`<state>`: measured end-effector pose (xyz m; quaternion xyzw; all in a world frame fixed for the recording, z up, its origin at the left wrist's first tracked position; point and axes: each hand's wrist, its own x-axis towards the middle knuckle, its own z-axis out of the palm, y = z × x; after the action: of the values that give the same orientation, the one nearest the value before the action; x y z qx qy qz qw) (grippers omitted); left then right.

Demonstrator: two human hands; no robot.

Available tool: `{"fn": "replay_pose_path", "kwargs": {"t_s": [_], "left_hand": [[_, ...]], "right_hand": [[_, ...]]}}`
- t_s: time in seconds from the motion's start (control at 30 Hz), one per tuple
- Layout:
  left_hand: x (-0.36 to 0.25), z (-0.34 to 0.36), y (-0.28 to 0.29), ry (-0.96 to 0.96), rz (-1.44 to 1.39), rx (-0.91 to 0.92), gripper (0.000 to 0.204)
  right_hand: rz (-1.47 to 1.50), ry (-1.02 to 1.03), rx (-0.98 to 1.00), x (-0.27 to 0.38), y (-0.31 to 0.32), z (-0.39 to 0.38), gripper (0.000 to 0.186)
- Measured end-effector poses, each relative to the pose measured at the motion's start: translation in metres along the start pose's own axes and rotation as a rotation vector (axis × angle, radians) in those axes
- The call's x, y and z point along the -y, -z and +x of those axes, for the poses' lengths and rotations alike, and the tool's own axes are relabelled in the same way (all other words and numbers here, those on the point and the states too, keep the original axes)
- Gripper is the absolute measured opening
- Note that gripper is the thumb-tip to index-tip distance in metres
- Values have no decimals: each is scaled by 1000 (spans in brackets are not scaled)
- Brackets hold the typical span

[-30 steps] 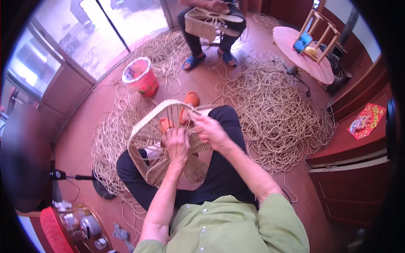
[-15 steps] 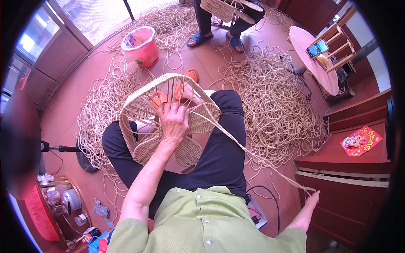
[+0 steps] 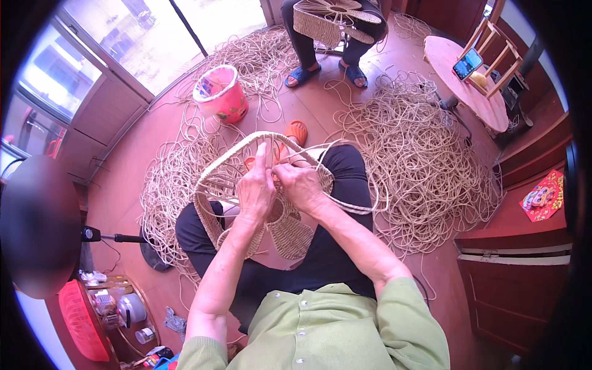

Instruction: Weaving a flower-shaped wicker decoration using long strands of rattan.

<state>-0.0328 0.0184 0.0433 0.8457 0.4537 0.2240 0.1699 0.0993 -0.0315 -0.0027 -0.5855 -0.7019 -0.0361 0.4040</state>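
Note:
A half-woven rope basket (image 3: 205, 179) with a wrapped rim, bare spoke strands and petal-shaped woven panels rests across my lap between my knees. My left hand (image 3: 256, 191) grips the spokes on its open side, with one finger stretched up toward the far rim. Close beside it, my right hand (image 3: 301, 186) is closed, fingers bent, on a pale cord (image 3: 354, 206) that loops out to the right over my thigh. The fingertips meet at the spokes and partly hide the cord there.
Loose cord heaps lie on the floor at right (image 3: 419, 160) and left (image 3: 169, 166). Beyond stands a pink bucket (image 3: 225, 102). Another person in blue slippers (image 3: 302, 75) sits opposite with a similar woven piece (image 3: 320, 28). A round table (image 3: 438, 55) holds a phone (image 3: 467, 64).
My right hand has come from far out at the lower right, where it held the cord stretched, to the basket beside my left hand. The cord now hangs in a loose loop.

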Motion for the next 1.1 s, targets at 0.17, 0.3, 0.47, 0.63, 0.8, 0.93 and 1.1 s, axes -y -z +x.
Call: {"fn": "replay_pose_path", "kwargs": {"t_s": [0.17,0.3,0.47,0.63,0.8,0.93,1.1], "left_hand": [[-16,23,11,88,184,226,75],[0,28,-3,-53,142,155,80],[14,26,-2,-90,17,181,86],[15,7,-11,-266,78,-44,80],[14,-3,2,-368,78,-89,79],[10,-18,28,-599,70,-257,70],[-23,-49,92,-411,-409,-342,55]], "right_hand": [[247,-396,154,17,-12,-1,29],[290,-394,134,12,-20,-8,31],[331,-414,-149,9,8,-11,24],[-155,-362,22,-7,24,-21,21],[-281,-348,-20,-37,46,-21,16],[-267,-401,-265,-42,90,-15,23],[393,-20,-233,40,54,17,18]]}}
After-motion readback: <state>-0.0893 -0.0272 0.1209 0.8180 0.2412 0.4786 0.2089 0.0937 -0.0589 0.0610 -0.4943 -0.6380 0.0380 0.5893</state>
